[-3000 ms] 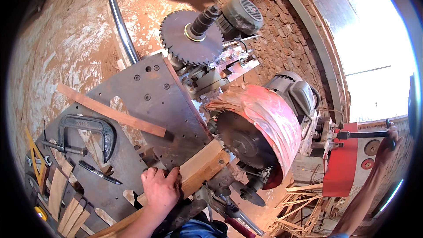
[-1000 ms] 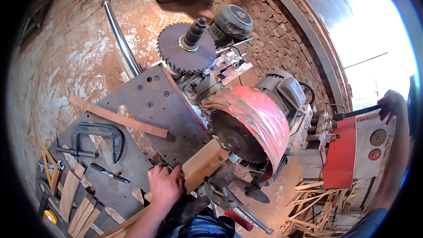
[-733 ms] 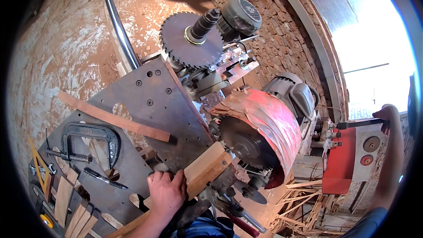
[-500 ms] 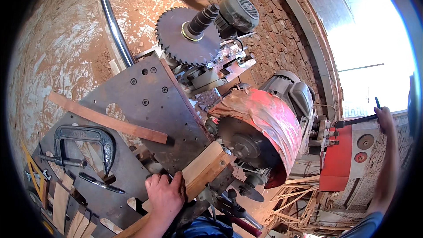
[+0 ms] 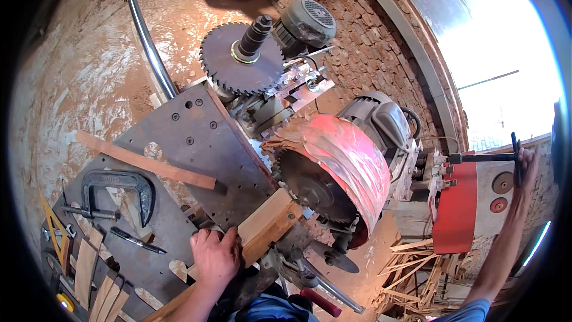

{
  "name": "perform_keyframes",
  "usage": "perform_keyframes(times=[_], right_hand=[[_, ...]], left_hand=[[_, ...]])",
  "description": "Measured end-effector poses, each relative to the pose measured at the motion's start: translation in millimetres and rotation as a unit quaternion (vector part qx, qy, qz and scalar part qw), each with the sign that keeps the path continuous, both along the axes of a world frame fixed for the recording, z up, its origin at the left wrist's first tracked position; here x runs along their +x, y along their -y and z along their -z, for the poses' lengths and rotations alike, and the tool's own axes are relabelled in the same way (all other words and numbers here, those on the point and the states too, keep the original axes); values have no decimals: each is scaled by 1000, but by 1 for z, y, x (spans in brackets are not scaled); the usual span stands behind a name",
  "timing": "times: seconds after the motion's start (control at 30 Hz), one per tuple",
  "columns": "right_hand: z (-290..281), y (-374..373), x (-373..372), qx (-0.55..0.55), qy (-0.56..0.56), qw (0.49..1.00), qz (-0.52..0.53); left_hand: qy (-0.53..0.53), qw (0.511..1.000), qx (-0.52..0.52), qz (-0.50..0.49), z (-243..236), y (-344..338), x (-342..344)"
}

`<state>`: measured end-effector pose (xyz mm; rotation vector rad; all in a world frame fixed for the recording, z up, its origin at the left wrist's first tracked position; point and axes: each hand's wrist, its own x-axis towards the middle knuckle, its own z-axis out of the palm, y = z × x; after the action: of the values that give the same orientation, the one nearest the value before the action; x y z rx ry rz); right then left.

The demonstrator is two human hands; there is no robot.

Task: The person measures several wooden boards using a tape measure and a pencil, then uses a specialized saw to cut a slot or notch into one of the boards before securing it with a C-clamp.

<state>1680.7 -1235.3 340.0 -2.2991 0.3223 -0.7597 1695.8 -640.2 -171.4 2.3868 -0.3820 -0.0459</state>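
My left hand [image 5: 214,256] is closed over the near end of a light wooden block [image 5: 265,226], its fingers curled on the top. The block's far end lies close to the toothed saw blade [image 5: 310,185], which sits under a red guard [image 5: 351,146] wrapped in torn film. Out at the far right, my right hand [image 5: 525,164] grips the crossbar of a black T-handle [image 5: 485,157]. The handle's shaft runs left to the metal fittings beside a red panel [image 5: 454,206]. Part of the right-hand grip is hidden.
On the steel table lie a curved wood strip [image 5: 146,159], a C-clamp [image 5: 119,186], a pen [image 5: 138,241], a yellow set square [image 5: 55,232] and several wood pieces. A second saw blade [image 5: 241,62] stands uncovered beyond. Offcuts [image 5: 411,274] are heaped on the floor.
The T-handle's crossbar has turned from slanting to nearly upright, with my right hand still on it. The view has shifted slightly. My left hand stays on the wooden block.
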Motion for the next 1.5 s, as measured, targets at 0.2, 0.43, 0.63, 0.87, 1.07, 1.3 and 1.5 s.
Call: perform_keyframes(times=[0.2, 0.43, 0.63, 0.87, 1.07, 1.3, 1.5], right_hand=[[17, -45, 43, -355, -325, 829, 286], [31, -14, 37, -695, -141, 692, 133], [2, 67, -11, -182, 9, 983, 5], [-53, 92, -16, -731, -293, 608, -101], [-21, 42, 37, -686, -468, 540, 134], [39, 36, 31, -685, -119, 689, 204], [9, 22, -11, -597, -138, 775, 153]], left_hand=[[18, 1000, 25, 2, 3, -2, -1], [-4, 1000, 11, -3, 2, 1, -2], [9, 1000, 0, 2, 2, 1, -1], [4, 1000, 8, 2, 2, 1, -1], [-12, 1000, 15, 11, 4, -2, -2], [-8, 1000, 23, 1, 3, -4, -3], [-18, 999, 28, 15, 1, -1, 0]])
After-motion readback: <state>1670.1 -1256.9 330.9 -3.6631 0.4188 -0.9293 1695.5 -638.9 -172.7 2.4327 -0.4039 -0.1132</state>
